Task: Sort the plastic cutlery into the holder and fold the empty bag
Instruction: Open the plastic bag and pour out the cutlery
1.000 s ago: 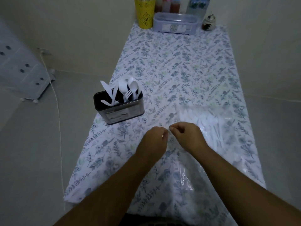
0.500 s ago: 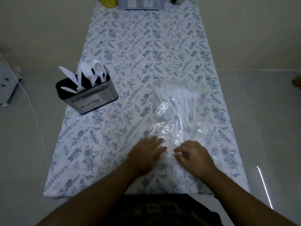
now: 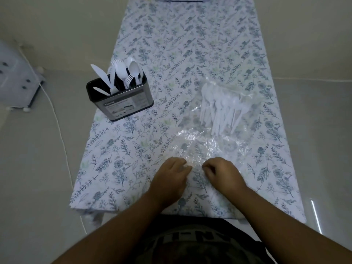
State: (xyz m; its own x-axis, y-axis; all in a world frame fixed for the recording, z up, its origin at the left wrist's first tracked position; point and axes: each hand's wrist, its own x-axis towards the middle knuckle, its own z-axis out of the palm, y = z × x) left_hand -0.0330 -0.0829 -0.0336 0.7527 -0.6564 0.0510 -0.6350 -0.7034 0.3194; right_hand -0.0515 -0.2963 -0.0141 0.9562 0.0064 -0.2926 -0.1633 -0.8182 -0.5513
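Note:
A clear plastic bag lies flat on the floral tablecloth, with a bundle of white plastic cutlery inside its far end. My left hand and my right hand sit side by side at the bag's near edge, fingers curled and pinching the plastic. A dark metal holder stands to the left, with white forks, spoons and knives upright in it.
The table is narrow, with floor on both sides. A white cord runs along the floor at left, beside a white perforated unit. A yellow cup and a grey box peek in at the far edge.
The view has tilted down and both hands drew back toward the near table edge, staying together on the bag's opening. The left fingers have curled in.

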